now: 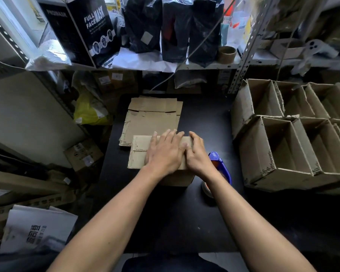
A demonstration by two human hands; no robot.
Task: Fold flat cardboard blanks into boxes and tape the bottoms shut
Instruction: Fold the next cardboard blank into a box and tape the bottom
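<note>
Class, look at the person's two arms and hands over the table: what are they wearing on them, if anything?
Nothing shows on them. The left hand and right hand are bare, without gloves, rings or a watch, and both forearms are uncovered up to the picture's lower edge; no sleeve shows.

One view alone is given, taken from a camera worn on the person's head. It is aimed forward and steeply down, so that both forearms are seen running up from the bottom edge to the left hand (164, 152) and the right hand (196, 154), close beneath the lens. The black table (214, 124) is seen from above at near range. Through the wide angle, a shelf (224, 65) is taken in along the top, and straight lines are bent toward the edges. No second view is supplied for overlap.
</note>
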